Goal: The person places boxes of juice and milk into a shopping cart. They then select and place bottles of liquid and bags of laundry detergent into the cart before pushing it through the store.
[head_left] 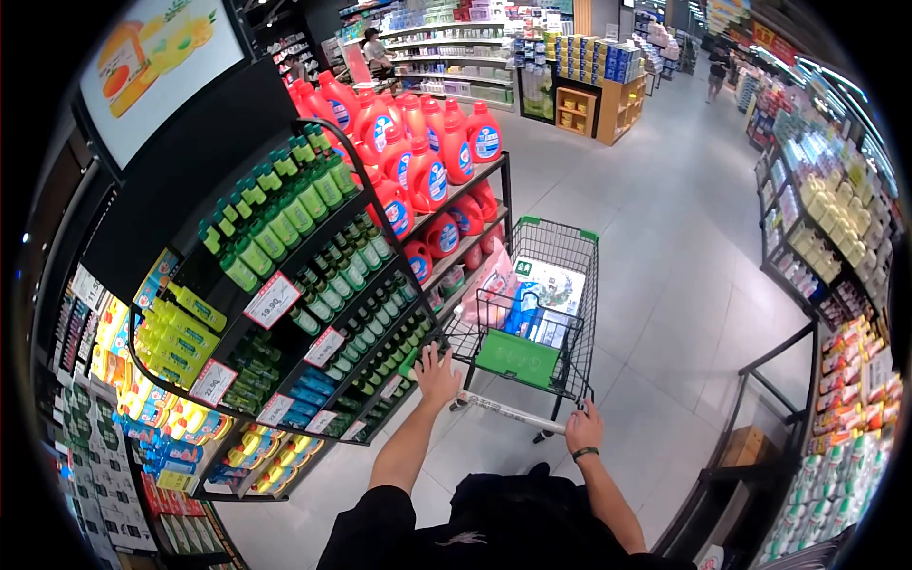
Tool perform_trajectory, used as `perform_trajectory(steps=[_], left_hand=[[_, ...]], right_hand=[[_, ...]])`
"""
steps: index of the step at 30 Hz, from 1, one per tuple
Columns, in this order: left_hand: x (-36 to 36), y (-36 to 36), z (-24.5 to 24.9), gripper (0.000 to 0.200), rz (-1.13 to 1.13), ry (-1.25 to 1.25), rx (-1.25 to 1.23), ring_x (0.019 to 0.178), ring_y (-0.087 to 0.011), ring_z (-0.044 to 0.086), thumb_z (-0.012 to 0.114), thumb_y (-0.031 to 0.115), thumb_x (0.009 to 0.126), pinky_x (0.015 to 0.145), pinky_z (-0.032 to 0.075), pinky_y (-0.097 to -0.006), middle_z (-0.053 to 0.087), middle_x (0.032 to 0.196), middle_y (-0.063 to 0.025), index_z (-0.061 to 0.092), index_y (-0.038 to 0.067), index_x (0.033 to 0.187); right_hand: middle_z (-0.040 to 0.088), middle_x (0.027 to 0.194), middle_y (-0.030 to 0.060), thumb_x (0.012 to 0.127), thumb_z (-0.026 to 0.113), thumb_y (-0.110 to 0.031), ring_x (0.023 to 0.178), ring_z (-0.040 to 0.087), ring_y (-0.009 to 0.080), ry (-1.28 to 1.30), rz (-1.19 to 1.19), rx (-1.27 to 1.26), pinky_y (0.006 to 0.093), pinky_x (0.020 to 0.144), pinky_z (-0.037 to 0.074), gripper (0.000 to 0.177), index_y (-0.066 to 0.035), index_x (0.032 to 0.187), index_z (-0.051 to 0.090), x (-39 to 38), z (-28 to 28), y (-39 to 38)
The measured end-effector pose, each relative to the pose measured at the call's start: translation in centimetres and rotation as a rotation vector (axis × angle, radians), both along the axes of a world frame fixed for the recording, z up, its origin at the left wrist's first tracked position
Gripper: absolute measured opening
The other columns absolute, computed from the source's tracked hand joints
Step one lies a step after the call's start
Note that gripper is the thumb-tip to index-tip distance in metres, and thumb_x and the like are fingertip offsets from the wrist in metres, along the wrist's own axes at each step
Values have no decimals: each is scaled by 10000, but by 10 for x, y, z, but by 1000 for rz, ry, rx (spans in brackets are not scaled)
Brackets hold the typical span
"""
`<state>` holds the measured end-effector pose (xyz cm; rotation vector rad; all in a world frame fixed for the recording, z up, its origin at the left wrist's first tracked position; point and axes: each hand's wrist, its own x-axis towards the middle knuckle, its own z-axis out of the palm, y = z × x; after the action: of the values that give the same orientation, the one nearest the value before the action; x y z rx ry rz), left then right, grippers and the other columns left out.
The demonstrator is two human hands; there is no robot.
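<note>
A wire shopping cart (591,285) with green trim stands in front of me. My right hand (583,427) is closed round the right end of its pale handle bar (513,410), with a dark band on the wrist. My left hand (437,375) is beside the bar's left end, close to the shelf of green bottles, with its fingers spread. Whether its palm touches the bar is hidden. A small green piece (408,365) shows just left of that hand. The cart holds a pink bag (492,293), a blue pack (522,309) and a white printed package (553,285).
A curved black rack with green bottles (285,228) and price tags (272,300) stands close on the left. Behind it are red detergent jugs (427,176). Tiled floor (655,228) runs ahead. Shelves (826,228) line the right; two people are far off.
</note>
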<state>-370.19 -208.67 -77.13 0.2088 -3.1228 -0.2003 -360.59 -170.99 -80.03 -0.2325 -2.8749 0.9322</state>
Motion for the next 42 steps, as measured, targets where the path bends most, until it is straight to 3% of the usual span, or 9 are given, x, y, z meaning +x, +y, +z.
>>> perform_trajectory(steps=[7,12,14,18,23,28,32,34,42], left_hand=[[-54,64,-2,700,21,-220,-43,1531,-391,145,555,448,914,1174,166,-650,114,1682,-175,363,251,1558],[-92,124,0,687,14,-318,-28,1533,-453,66,509,468,944,1108,106,-790,15,1695,-158,308,314,1582],[-105,146,-8,681,-90,-258,-53,1526,-472,71,518,474,935,1095,54,-799,125,1674,-194,358,265,1563],[-142,183,-42,653,-429,-30,-77,1515,-437,165,489,545,955,1111,43,-778,296,1608,-219,419,242,1529],[-186,228,-34,668,-425,-241,129,1455,-410,309,477,607,950,1116,62,-769,415,1526,-199,485,215,1491],[-222,221,-30,672,-423,-160,98,1408,-400,375,509,587,939,1137,97,-737,494,1461,-167,488,196,1484],[-251,233,-32,613,-370,-145,133,1353,-391,429,553,506,927,1145,148,-703,557,1372,-141,526,169,1439],[-268,237,-30,576,-360,-137,147,1331,-383,441,554,470,924,1128,187,-693,567,1351,-133,552,156,1407],[-344,260,-43,570,-363,-71,167,1325,-376,444,560,469,919,1115,203,-685,590,1320,-129,565,150,1392]], right_hand=[[581,1393,146,866,597,-168,1155,602,368,-53,22,-101,443,992,481,196,-49,948,730,-67,-11,75],[481,1473,220,847,612,-116,1308,499,404,98,31,-78,461,1098,406,205,-62,1005,729,-126,-20,136],[396,1525,251,822,641,-114,1410,375,431,125,11,-16,473,1171,316,293,-76,1107,697,-151,-23,166],[376,1542,231,801,669,-126,1402,380,430,113,-116,108,475,1169,314,421,-92,1219,636,-199,-27,212],[416,1499,250,793,691,-130,1382,388,436,86,-553,44,515,1143,329,593,-83,1358,519,-244,-48,240],[460,1444,276,842,673,-129,1257,515,438,83,-899,-438,482,1068,415,691,-55,1463,381,-294,-64,253],[544,1333,310,850,650,-124,1138,597,464,141,-938,-284,479,994,466,792,-81,1522,232,-328,-70,253],[618,1183,331,847,634,-107,1045,645,480,-167,-1011,-406,500,947,485,884,-109,1545,91,-352,-36,249],[603,1151,352,833,631,-88,960,666,471,-45,-906,-511,504,892,505,896,-112,1545,88,-424,-119,312]])
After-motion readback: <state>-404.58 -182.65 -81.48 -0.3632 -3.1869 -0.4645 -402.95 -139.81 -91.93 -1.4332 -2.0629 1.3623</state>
